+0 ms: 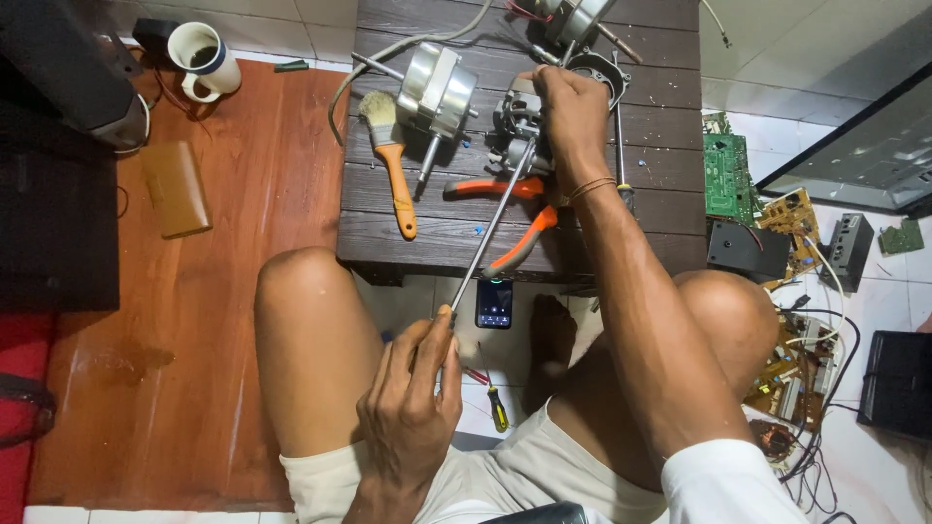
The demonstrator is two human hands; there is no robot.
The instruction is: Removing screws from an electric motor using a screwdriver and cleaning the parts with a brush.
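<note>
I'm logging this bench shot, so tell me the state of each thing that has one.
Left hand: gripping the long screwdriver, tip in the motor part.
Right hand: clamped on the motor part.
Orange pliers: lying on the table, handles spread.
Brush: lying flat.
Mug: upright, dark inside.
Phone: screen lit.

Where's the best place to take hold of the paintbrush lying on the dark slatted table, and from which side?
Grip the paintbrush by its orange handle, mid-length, coming from above or from its left. It lies flat with the bristles pointing away, and that side looks free; the silver motor and its shaft crowd the right. The right hand and left hand are busy elsewhere.
</note>
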